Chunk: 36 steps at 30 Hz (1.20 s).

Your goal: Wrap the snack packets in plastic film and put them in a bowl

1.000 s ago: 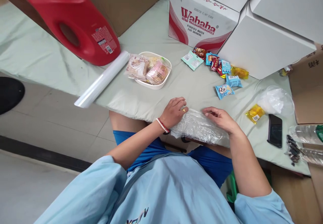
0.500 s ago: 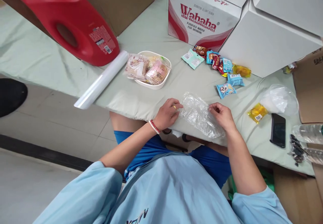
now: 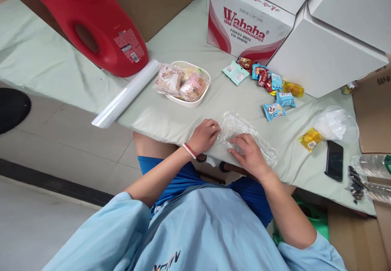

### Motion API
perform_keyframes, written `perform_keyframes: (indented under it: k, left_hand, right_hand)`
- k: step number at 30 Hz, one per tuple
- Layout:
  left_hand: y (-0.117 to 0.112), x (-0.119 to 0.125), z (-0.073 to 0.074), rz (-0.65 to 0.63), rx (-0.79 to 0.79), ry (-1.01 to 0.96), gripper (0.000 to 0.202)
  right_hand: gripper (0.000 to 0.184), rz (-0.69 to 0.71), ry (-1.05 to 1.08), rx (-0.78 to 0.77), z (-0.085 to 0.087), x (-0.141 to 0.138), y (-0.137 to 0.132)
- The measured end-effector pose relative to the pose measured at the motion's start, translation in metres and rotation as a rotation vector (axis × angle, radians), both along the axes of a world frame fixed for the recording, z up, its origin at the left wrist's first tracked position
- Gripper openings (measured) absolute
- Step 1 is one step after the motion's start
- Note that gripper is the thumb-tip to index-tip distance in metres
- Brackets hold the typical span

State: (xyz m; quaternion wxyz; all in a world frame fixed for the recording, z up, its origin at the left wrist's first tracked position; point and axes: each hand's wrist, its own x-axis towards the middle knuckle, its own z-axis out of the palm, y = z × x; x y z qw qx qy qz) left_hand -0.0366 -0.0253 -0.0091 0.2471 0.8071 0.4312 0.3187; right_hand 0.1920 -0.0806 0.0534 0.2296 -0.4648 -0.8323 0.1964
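Observation:
A crumpled clear plastic bag (image 3: 262,146) lies on the pale green table cloth (image 3: 171,116) at the near edge. My left hand (image 3: 206,135), with a gold ring and a red and white bracelet, pinches the bag's left end with closed fingers. My right hand (image 3: 249,155) lies on the middle of the bag with its fingers stretched flat. A white dish (image 3: 204,91) holding wrapped pastries sits just beyond my left hand.
A red jug (image 3: 91,26) and a roll of clear film (image 3: 126,93) lie at the left. Several small snack packets (image 3: 273,87) lie before a Wahaha carton (image 3: 244,22) and white boxes (image 3: 330,47). A phone (image 3: 334,160), a plastic bag (image 3: 336,125) and a yellow packet (image 3: 310,138) are at the right.
My right hand has moved left from the bag's right end onto its middle and flattened out. My left hand has stayed at the bag's left end.

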Motion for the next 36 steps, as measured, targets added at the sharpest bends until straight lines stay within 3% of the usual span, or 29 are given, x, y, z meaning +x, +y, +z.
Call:
perform_keyframes:
  k: [3,6,11,15,19,23,26,31,36]
  left_hand:
    - [0.000,0.000,0.000,0.019,-0.016,-0.044,0.018]
    - [0.000,-0.001,0.002,0.079,-0.023,-0.107,0.016]
    - [-0.006,-0.003,0.005,0.289,-0.100,-0.334,0.014]
    - [-0.017,0.004,0.011,0.459,-0.300,-0.521,0.012]
    - [-0.032,0.025,0.025,0.388,-0.643,-0.579,0.035]
    - [-0.035,0.045,0.033,0.252,-0.707,-0.509,0.033]
    - [-0.028,0.052,0.033,0.304,-0.726,-0.651,0.022]
    - [-0.004,0.054,0.040,0.376,-0.927,-1.051,0.020]
    - [0.027,0.050,0.038,0.470,-0.782,-0.999,0.017]
  right_hand:
    - [0.021,0.004,-0.101,-0.015,-0.021,-0.012,0.004]
    - [0.017,-0.034,-0.115,-0.048,-0.032,-0.014,0.011]
    - [0.018,-0.191,0.138,-0.243,-0.030,-0.010,0.015]
    - [0.025,-0.409,0.382,-0.460,-0.024,-0.008,0.015]
    - [0.029,-0.496,0.585,-0.541,-0.022,-0.014,0.015]
    - [0.028,-0.492,0.700,-0.558,-0.021,-0.023,0.015]
    - [0.030,-0.537,0.843,-0.562,-0.020,-0.020,0.019]
    - [0.041,-0.723,1.170,-0.561,-0.020,0.008,0.031]
    - [0.044,-0.838,1.203,-0.529,-0.023,0.045,0.038]
